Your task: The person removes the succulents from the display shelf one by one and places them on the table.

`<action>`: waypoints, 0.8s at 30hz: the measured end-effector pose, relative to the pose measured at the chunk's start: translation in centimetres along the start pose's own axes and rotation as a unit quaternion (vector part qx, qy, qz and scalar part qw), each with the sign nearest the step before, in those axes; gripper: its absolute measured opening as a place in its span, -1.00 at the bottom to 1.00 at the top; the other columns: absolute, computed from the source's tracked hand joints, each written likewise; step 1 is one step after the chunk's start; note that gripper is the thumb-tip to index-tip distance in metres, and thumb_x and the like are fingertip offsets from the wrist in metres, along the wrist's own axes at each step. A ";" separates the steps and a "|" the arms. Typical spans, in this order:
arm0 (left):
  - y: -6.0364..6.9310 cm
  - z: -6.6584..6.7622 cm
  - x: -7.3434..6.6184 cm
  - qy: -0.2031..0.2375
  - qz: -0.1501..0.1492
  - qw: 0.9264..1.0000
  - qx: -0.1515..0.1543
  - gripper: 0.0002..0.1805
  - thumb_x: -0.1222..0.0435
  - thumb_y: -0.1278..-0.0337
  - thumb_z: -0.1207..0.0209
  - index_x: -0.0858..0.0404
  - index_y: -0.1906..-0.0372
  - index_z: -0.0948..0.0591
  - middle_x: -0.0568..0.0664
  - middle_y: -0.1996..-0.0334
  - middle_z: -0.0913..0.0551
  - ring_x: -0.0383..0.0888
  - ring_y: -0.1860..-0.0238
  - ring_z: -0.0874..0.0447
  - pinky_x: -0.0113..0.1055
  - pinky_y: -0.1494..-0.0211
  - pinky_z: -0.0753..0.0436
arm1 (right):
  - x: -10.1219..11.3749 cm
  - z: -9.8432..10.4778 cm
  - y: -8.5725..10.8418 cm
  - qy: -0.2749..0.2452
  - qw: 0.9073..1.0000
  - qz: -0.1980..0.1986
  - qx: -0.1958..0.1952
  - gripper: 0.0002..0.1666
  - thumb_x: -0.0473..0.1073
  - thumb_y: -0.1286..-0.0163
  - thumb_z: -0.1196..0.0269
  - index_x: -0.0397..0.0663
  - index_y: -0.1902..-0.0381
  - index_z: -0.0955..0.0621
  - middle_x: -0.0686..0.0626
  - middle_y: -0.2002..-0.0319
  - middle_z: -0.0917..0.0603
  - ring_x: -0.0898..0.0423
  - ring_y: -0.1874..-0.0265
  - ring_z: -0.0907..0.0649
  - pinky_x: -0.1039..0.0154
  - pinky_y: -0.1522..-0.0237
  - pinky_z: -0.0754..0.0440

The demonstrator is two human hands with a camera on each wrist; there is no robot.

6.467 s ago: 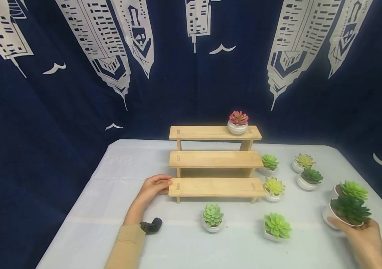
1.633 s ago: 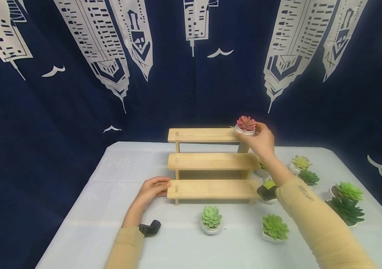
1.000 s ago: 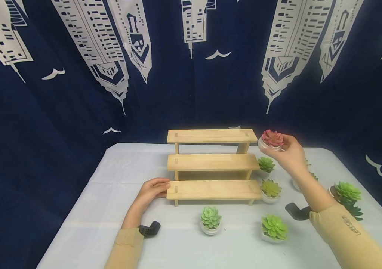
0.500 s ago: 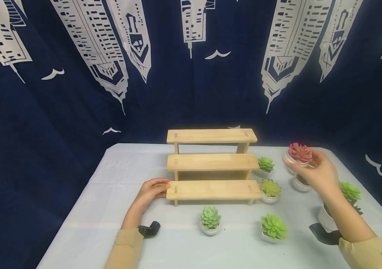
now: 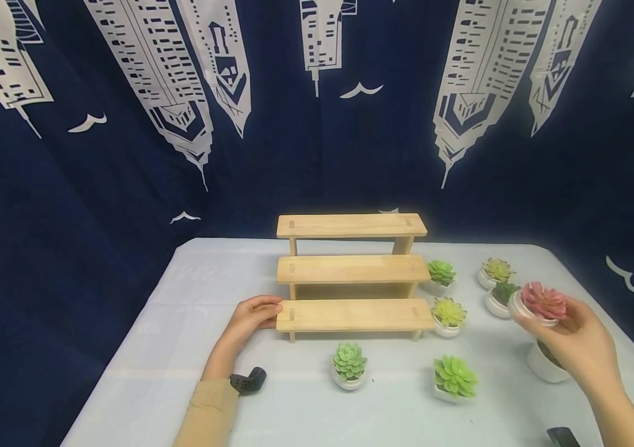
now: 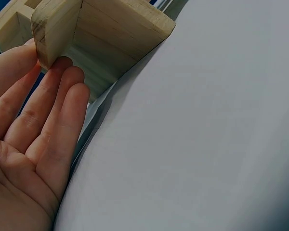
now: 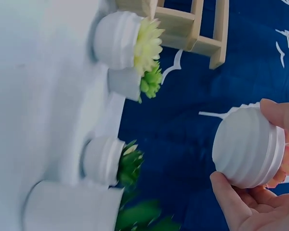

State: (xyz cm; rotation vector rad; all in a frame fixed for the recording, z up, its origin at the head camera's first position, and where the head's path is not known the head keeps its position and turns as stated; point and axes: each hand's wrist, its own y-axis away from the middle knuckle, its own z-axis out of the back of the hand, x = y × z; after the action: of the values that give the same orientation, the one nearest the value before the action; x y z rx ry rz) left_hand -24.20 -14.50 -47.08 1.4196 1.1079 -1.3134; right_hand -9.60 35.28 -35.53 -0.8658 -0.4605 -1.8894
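At the left end of the lowest step of a three-tier wooden plant stand (image 5: 353, 315), my left hand (image 5: 250, 316) pinches the board's edge. The left wrist view shows the thumb on one side of the board (image 6: 58, 29) and fingertips on the other. My right hand (image 5: 585, 335) grips a small white ribbed pot with a pink succulent (image 5: 543, 300), lifted above the right side of the table. In the right wrist view the pot (image 7: 248, 147) sits between thumb and fingers. Behind that hand is a larger white pot (image 5: 546, 366), its plant mostly hidden.
Right of the stand are potted succulents: light green (image 5: 441, 273), yellow-green (image 5: 448, 312), another yellow-green (image 5: 497, 270) and a dark green one (image 5: 504, 292). Two more, pale green (image 5: 349, 360) and bright green (image 5: 455, 377), stand in front. A dark blue printed cloth (image 5: 317, 149) hangs behind.
My right hand went from the larger pot to the top step, took the pink succulent off it, and carried it right and toward me. My left hand has stayed at the stand.
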 end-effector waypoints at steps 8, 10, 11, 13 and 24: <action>0.0 0.1 0.2 -0.004 0.000 1.000 -0.002 -0.61 0.34 -0.06 -0.30 0.44 0.01 -0.58 0.11 0.22 -0.67 -0.07 0.26 -0.68 -0.19 0.13 -0.69 | -3.1 0.6 1.4 0.016 0.999 -0.044 -0.001 0.16 0.17 -0.20 -0.30 -0.53 -0.36 0.01 -0.58 -0.24 -0.16 -0.46 -0.16 -0.27 -0.34 0.03 -0.40; 0.0 0.2 0.2 -0.005 0.000 1.000 -0.001 -0.61 0.33 -0.06 -0.30 0.44 0.00 -0.58 0.11 0.21 -0.67 -0.07 0.25 -0.68 -0.20 0.13 -0.69 | -3.7 0.7 1.9 0.022 0.998 -0.051 0.005 0.17 0.16 -0.21 -0.30 -0.56 -0.35 0.03 -0.60 -0.25 -0.12 -0.48 -0.18 -0.23 -0.36 -0.01 -0.36; 0.0 0.2 0.2 -0.004 0.000 1.000 -0.001 -0.61 0.34 -0.06 -0.30 0.44 0.00 -0.58 0.12 0.21 -0.67 -0.07 0.25 -0.68 -0.19 0.13 -0.69 | -3.9 0.8 2.1 0.027 0.998 -0.051 0.006 0.16 0.16 -0.22 -0.29 -0.58 -0.34 0.01 -0.60 -0.24 -0.12 -0.49 -0.18 -0.22 -0.37 0.00 -0.35; 0.1 0.2 0.2 -0.005 -0.002 1.000 0.001 -0.61 0.34 -0.07 -0.29 0.45 0.00 -0.57 0.12 0.20 -0.68 -0.07 0.25 -0.68 -0.19 0.13 -0.69 | -4.2 0.9 2.4 0.019 0.997 -0.072 0.009 0.18 0.16 -0.22 -0.29 -0.57 -0.34 0.06 -0.60 -0.28 -0.03 -0.51 -0.23 -0.13 -0.39 -0.10 -0.26; 0.2 0.3 0.2 -0.013 -0.003 1.000 0.001 -0.59 0.32 -0.08 -0.29 0.45 -0.01 -0.56 0.13 0.19 -0.68 -0.08 0.24 -0.68 -0.20 0.14 -0.70 | -6.3 1.4 3.1 0.000 0.994 -0.107 -0.014 0.05 0.07 -0.16 -0.37 -0.48 -0.30 -0.12 -0.36 -0.12 -0.37 -0.12 -0.13 -0.39 0.37 0.14 -0.62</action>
State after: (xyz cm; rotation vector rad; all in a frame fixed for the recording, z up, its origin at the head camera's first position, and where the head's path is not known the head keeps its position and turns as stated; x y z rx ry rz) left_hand -24.03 -14.86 -47.32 1.3975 1.0954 -1.3337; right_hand -4.61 38.68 -39.40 -0.8639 -0.5464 -2.0962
